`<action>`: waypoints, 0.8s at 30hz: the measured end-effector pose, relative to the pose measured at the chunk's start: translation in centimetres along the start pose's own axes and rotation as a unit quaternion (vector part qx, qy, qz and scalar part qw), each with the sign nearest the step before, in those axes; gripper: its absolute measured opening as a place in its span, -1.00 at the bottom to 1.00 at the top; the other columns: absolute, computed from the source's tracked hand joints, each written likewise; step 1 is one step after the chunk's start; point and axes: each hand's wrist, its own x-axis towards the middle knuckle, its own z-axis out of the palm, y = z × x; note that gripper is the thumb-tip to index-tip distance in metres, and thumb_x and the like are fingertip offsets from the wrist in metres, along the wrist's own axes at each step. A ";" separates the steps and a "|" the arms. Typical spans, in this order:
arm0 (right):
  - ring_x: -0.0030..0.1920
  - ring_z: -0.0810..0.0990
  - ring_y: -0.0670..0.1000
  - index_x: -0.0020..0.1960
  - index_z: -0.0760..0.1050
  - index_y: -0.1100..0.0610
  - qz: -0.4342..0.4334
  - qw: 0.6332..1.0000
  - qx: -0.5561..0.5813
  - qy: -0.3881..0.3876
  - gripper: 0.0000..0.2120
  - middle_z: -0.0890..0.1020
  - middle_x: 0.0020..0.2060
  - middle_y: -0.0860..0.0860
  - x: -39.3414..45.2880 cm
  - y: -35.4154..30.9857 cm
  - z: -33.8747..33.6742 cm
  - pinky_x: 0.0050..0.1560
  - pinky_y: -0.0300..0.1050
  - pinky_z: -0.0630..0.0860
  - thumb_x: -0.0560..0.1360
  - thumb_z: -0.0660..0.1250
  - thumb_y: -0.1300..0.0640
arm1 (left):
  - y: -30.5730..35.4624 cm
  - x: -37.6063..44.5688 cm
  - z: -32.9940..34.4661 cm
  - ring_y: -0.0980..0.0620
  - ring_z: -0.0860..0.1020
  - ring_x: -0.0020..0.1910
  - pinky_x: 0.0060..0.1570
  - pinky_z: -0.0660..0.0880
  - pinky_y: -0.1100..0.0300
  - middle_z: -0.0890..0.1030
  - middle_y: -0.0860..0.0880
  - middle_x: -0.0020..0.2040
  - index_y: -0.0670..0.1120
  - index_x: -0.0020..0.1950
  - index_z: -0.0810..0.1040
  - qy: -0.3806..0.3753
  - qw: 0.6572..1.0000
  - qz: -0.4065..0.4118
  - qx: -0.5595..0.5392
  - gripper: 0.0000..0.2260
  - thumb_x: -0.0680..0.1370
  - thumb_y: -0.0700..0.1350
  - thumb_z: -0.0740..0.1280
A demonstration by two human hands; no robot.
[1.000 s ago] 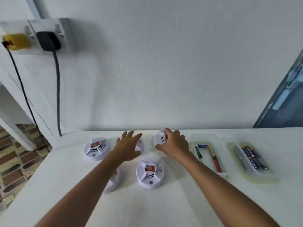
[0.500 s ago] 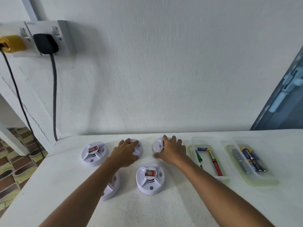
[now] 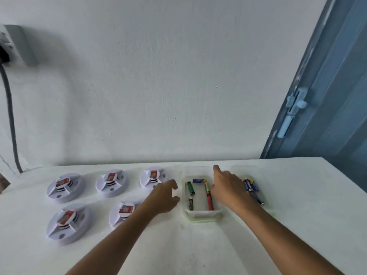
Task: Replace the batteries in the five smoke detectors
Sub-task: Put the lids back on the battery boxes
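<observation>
White table (image 3: pixel 297 225): five white smoke detectors (image 3: pixel 66 187), three behind, two in front. Clear tray (image 3: pixel 200 215) holding mixed batteries (image 3: pixel 191 187); second tray (image 3: pixel 267 205) with blue batteries (image 3: pixel 250 185). Left hand (image 3: pixel 161 197), fingers loosely curled, beside first tray. Right hand (image 3: pixel 228 187) between the trays, forefinger extended. Blue door (image 3: pixel 327 96), right.

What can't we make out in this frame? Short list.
- Right tray, head view: the right hand covers much of it, so its battery count is hidden.
- Front-right detector: the left forearm crosses its right side.
- Wall socket: cut off by the left edge.
- Battery labels in the left tray: too small to read.
- Detector labels: blurred.
</observation>
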 end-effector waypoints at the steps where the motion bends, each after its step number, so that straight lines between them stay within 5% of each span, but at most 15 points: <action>1: -0.23 0.53 0.10 0.40 0.17 0.21 -0.009 0.999 0.029 -0.023 -0.53 0.56 -0.15 0.08 -0.1 0.7 0.5 -0.37 -0.12 0.33 0.52 0.20 0.29 | 0.6 0.2 1.2 -0.10 0.52 0.09 0.09 0.41 0.14 0.57 -0.15 0.06 -0.12 0.24 0.44 0.006 1.000 -0.021 -0.019 -0.70 0.52 -0.13 0.34; 5: -0.32 0.49 -0.01 0.55 -0.13 0.16 -0.010 0.979 0.171 -0.114 -0.26 0.48 -0.23 0.05 0.2 1.7 2.0 -0.48 -0.22 0.31 0.49 0.17 0.40 | 1.6 0.9 3.3 -0.06 0.47 -0.22 -0.15 0.52 0.06 0.54 -0.14 -0.13 -0.16 0.16 0.48 0.064 0.990 -0.077 -0.103 -0.73 0.46 -0.28 0.28; 11: -0.24 0.57 0.02 0.42 0.20 0.23 -0.014 0.977 0.206 -0.053 -0.49 0.51 -0.21 0.03 -0.2 2.4 2.2 -0.36 -0.22 0.48 0.50 0.19 0.42 | 2.2 0.6 4.0 0.02 0.50 -0.63 -0.59 0.52 0.07 0.56 -0.13 -0.34 -0.20 -0.02 0.52 0.093 0.973 -0.112 -0.181 -0.85 0.47 -0.38 0.28; 15: -0.19 0.57 0.05 0.44 0.20 0.23 -0.020 0.975 0.221 -0.001 -0.51 0.54 -0.16 0.08 -0.5 2.6 0.3 -0.25 -0.14 0.55 0.53 0.18 0.35 | 3.5 -0.1 2.8 0.12 0.52 -0.56 -0.56 0.50 0.20 0.54 -0.13 -0.30 -0.19 -0.11 0.57 0.110 0.961 -0.121 -0.222 -0.88 0.49 -0.37 0.27; 17: -0.06 0.60 0.12 0.48 0.16 0.22 -0.012 0.973 0.229 0.022 -0.46 0.57 -0.04 0.15 -0.4 2.9 -0.9 -0.09 -0.05 0.59 0.53 0.20 0.32 | 4.3 -0.4 1.2 -0.01 0.58 -0.44 -0.47 0.59 0.09 0.55 -0.11 -0.28 -0.17 -0.12 0.57 0.137 0.955 -0.109 -0.240 -0.86 0.49 -0.37 0.28; 22: -0.10 0.55 0.21 0.21 0.34 0.18 0.000 0.967 0.253 0.026 -0.67 0.55 -0.12 0.18 0.2 3.1 -2.1 -0.15 0.03 0.50 0.46 0.12 0.31 | 4.9 -2.5 -5.2 0.08 0.50 -0.56 -0.44 0.53 0.21 0.53 -0.03 -0.41 -0.09 -0.14 0.59 0.239 0.961 -0.050 -0.132 -0.81 0.44 -0.36 0.29; 24: 0.06 0.54 0.23 0.35 0.31 0.19 0.006 0.967 0.256 -0.005 -0.57 0.56 0.05 0.21 -0.1 2.5 -1.7 -0.07 -0.03 0.47 0.49 0.11 0.32 | 4.5 -3.7 -7.6 -0.04 0.54 -0.44 -0.33 0.55 0.11 0.56 -0.09 -0.38 -0.05 -0.14 0.58 0.268 0.958 -0.039 -0.093 -0.79 0.44 -0.36 0.29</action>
